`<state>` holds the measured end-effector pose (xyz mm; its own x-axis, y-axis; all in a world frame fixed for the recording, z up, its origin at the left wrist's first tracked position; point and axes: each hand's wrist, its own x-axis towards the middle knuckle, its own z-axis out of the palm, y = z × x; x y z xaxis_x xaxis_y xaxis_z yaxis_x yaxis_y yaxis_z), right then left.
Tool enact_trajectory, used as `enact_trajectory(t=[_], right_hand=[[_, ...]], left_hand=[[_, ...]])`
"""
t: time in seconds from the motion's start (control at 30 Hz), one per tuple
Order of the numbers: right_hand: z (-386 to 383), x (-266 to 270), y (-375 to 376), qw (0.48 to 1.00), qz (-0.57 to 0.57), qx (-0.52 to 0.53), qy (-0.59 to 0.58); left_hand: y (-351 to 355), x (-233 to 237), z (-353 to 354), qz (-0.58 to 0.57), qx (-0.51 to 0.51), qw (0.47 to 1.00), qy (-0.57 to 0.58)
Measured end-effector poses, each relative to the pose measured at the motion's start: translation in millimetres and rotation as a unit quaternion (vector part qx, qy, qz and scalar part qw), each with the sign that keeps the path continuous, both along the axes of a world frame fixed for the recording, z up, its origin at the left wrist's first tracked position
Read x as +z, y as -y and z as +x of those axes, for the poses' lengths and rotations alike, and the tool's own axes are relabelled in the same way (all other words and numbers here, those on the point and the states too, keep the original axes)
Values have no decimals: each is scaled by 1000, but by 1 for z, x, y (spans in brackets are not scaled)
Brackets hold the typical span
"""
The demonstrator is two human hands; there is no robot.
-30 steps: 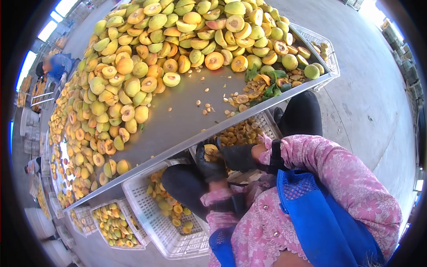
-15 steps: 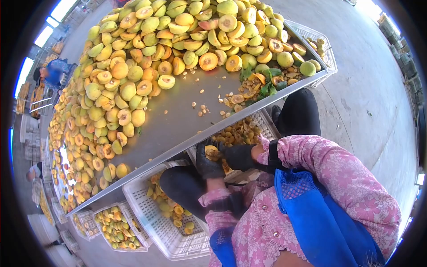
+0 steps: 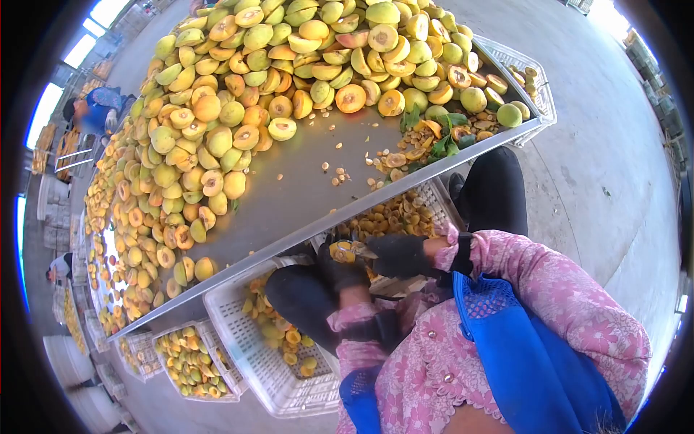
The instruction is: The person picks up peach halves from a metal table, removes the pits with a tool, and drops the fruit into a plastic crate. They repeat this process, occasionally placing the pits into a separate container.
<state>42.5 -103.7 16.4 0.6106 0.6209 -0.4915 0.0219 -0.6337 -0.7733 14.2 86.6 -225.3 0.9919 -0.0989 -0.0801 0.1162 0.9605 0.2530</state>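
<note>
My left hand [image 3: 338,269], in a dark glove, is closed round a yellow fruit half [image 3: 342,252] just below the metal table's edge. From the right, my dark-gloved right hand [image 3: 394,255] reaches to the fruit with its fingers pressed round a small metal tool [image 3: 361,250], whose shape is partly hidden. Beneath both hands sits a crate of brown-yellow scraps [image 3: 397,217]. A big heap of halved fruit [image 3: 231,116] covers the back and left of the metal table [image 3: 278,206], with loose pits nearby.
A white crate [image 3: 249,362] with fruit halves stands left of my knee, and another filled crate [image 3: 191,362] is farther left. At the table's right end hangs a white basket [image 3: 543,94]. A co-worker [image 3: 101,108] is at the far left.
The view has shifted slightly. My right hand now has the metal tool showing against the fruit, and the fruit's cut inside shows a paler patch. The far co-worker has bent to another posture.
</note>
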Motion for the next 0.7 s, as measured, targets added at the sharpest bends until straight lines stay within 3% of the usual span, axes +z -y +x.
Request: enact_trajectory(t=[0.03,0.07,0.1,0.13,0.2,0.23,0.3,0.43,0.47,0.5,0.63,0.67,0.7], right_hand=[[-2,12,3,1000,1,2,2],[-2,26,6,1000,13,-12,-11],[-4,33,8,999,25,-28,-25],[-6,23,11,999,27,-29,-22],[-10,1,15,982,113,11,147],[-11,0,17,982,114,10,149],[-10,14,18,986,39,-23,161],[-11,1,23,976,67,-19,204],[-12,2,23,973,80,-21,216],[-12,2,23,969,94,-23,227],[-12,11,26,965,79,-29,249],[-12,24,27,967,73,-27,242],[-11,31,28,969,67,-26,235]], left_hand=[[9,33,-1,1,2,1000,2],[29,101,-1,38,56,993,-93],[40,140,-2,76,108,973,-188],[39,134,-4,77,107,974,-185],[39,121,-9,405,95,902,-117],[42,123,-12,405,95,902,-115],[55,162,-18,548,113,825,-86],[66,192,-23,563,120,816,-56],[68,206,-22,343,85,924,-142],[70,213,-22,101,44,969,-220],[76,210,-30,144,53,965,-211],[78,206,-33,377,87,913,-129],[80,201,-35,586,116,801,-38]])
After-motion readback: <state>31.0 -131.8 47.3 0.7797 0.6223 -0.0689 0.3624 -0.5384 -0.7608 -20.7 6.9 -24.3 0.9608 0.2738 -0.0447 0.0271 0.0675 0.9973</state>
